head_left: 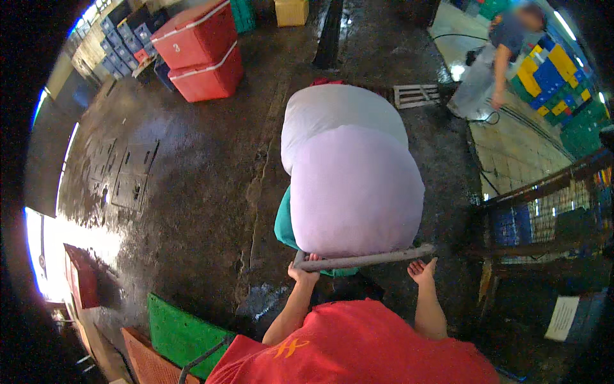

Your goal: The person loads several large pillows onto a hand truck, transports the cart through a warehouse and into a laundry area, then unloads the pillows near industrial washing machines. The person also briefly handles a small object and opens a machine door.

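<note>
A grey push bar (364, 260) of a cart runs across in front of me. My left hand (304, 270) is closed round its left corner. Just below the bar's right end, my right hand (422, 271) is open, palm up and thumb apart; whether it touches the bar I cannot tell. Beyond the bar rises a big rounded pale pink bundle (358, 192), with a white bundle (339, 105) behind it. Part of a teal bundle (286, 221) shows at their left. The load hides the cart's base and wheels.
Red lidded bins (204, 77) are stacked at the far left. A white slatted pallet (416, 96) lies ahead right. Another person (489, 67) bends over at the right, beside a hose. A dark framed rack (543, 224) stands right; a green panel (185, 333) lies near left. The floor looks wet.
</note>
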### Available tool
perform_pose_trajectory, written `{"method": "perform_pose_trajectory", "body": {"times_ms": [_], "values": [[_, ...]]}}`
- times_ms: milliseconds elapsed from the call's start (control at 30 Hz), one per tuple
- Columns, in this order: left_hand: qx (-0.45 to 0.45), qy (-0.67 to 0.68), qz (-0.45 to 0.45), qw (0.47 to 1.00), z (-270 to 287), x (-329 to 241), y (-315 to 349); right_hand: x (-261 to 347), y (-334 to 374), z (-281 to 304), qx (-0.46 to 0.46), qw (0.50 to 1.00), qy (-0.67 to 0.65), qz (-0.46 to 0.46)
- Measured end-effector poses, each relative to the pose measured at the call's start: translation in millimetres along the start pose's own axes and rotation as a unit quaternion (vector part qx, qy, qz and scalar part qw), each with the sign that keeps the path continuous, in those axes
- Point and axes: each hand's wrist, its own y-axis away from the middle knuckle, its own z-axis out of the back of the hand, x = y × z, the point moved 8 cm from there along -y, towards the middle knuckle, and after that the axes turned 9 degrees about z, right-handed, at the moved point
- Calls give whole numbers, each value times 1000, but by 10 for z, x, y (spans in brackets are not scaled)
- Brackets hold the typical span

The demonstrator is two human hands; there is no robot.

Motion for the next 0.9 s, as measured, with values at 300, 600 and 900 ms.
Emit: {"method": "perform_pose_trajectory", "body": {"times_ms": [300,600,900], "values": [[-201,-5,-76,977,-436,-276,-24,-67,-572,-869,37,983,-174,40],[-263,19,-80,961,-1168,-611,-288,-147,-509,-1704,94,976,-194,40],[-179,-66,-92,977,-2937,-816,-985,172,-690,-3451,4,979,-198,47]]}}
